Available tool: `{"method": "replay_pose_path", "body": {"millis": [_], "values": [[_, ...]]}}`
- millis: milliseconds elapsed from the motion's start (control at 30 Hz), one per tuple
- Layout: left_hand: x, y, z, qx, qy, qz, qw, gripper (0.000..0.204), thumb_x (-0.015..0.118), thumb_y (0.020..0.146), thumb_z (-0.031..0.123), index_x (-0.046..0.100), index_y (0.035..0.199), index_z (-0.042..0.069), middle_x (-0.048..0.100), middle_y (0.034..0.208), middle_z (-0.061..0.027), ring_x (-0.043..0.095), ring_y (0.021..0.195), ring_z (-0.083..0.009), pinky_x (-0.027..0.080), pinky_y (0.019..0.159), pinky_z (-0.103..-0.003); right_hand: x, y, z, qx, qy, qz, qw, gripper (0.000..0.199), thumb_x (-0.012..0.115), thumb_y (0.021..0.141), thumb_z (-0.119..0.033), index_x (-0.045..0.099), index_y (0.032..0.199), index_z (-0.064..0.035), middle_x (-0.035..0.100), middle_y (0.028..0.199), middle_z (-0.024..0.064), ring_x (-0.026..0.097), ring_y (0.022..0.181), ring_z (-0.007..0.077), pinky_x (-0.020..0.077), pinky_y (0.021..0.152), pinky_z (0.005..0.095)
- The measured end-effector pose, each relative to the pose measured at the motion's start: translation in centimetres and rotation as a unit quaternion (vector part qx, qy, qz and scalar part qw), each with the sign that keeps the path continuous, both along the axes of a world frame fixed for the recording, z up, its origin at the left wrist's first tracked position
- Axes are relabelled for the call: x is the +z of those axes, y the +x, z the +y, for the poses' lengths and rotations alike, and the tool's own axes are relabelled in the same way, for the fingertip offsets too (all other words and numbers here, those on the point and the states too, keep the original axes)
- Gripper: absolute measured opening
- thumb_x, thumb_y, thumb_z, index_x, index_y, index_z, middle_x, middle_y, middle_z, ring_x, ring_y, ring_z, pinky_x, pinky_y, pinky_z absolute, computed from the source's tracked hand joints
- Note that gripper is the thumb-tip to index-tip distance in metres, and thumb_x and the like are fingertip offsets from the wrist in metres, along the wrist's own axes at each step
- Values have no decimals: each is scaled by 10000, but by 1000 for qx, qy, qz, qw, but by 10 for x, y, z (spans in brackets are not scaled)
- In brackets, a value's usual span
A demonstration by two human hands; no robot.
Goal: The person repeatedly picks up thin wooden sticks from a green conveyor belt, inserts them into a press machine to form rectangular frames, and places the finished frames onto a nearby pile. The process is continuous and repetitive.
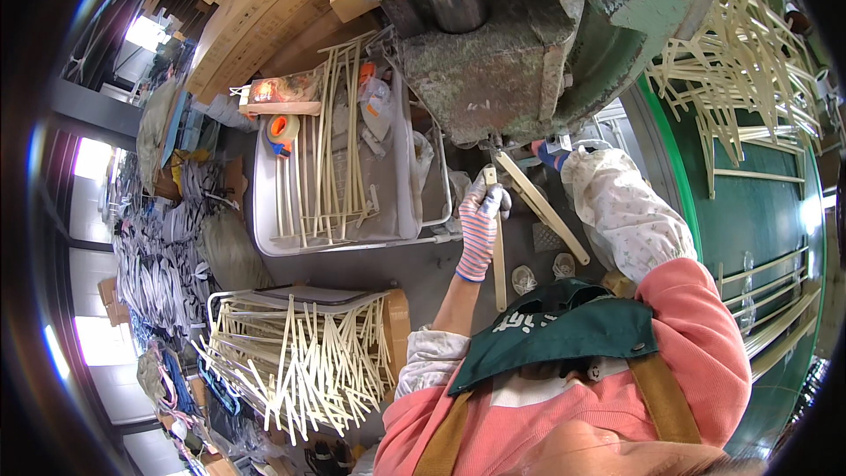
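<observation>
Head view.

Second operator: What does the left hand (483, 219) hold?

I: From my remote post I see it in a striped glove, fingers closed around the upper part of a pale strip (500, 269). The strip runs down toward the person's apron (564, 326), its top end just below the green, worn machine (485, 79).

Second operator: And the right hand (551, 159)?

I: Only a bluish part of its glove shows, near the machine's lower edge, beyond a floral sleeve cover (630, 203). I cannot tell whether it is grasping anything.

Second operator: What lies between the hands?

I: A slanted strip (548, 213), its upper end near the top of the held one; I cannot tell whether the two are joined.

Second operator: And the surroundings?

I: To the left, a pale bin (261, 194) contains long strips (330, 167); nearer the person, a heap of strips (308, 361) lies loosely crossed. To the right, a green table (749, 203) bears a tangled pile of pale frames (736, 62).
</observation>
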State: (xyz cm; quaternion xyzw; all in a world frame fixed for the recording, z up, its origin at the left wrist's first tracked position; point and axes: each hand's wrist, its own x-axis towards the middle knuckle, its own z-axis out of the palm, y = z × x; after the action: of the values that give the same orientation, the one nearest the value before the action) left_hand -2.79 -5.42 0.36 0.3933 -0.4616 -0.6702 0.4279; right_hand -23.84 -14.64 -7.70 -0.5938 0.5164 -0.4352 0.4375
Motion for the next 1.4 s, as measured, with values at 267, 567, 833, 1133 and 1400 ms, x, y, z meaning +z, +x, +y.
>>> {"method": "replay_pose_path", "body": {"millis": [267, 567, 833, 1133, 1400], "values": [[8, 9, -17, -1, 7, -9, 1000, 305, 537, 904, 104, 553, 1204, 50, 560, 709, -2, 487, 573, -49, 385, 488, -187, 2, 6, 21, 15, 47, -181, 982, 172, 595, 858, -147, 657, 934, -7, 674, 797, 74, 636, 717, 161, 514, 619, 284], [21, 5, -24, -15, -76, -13, 997, 240, 525, 908, 123, 599, 1120, 40, 572, 707, 24, 497, 600, -26, 379, 491, -177, 52, 28, 34, -17, -105, 11, 994, 258, 562, 891, -177, 610, 1104, -41, 653, 1000, 105, 608, 922, 195, 498, 763, 321], [31, -1, -28, -68, -32, 6, 997, 119, 548, 905, 145, 611, 953, 56, 554, 687, 32, 485, 602, -39, 380, 528, -195, 77, 29, 103, -1, -40, 344, 938, 684, 626, 812, -334, 323, 1386, -118, 593, 836, 198, 590, 797, 380, 486, 716, 429], [23, -6, -35, -78, -43, -81, 993, 177, 570, 898, 168, 609, 1012, 39, 587, 751, 14, 508, 660, -26, 406, 579, -191, 94, 43, 104, 7, 58, 127, 990, 626, 477, 779, 8, 318, 1370, -125, 634, 741, 154, 615, 507, 267, 501, 476, 356], [14, 7, -44, -125, -243, -158, 949, 386, 587, 868, 98, 484, 1209, -50, 641, 968, -129, 547, 797, -150, 468, 765, -279, 104, 35, 90, 83, 187, 166, 965, 630, 488, 776, -35, 290, 1374, -35, 662, 748, 192, 672, 588, 249, 563, 507, 352]]}}
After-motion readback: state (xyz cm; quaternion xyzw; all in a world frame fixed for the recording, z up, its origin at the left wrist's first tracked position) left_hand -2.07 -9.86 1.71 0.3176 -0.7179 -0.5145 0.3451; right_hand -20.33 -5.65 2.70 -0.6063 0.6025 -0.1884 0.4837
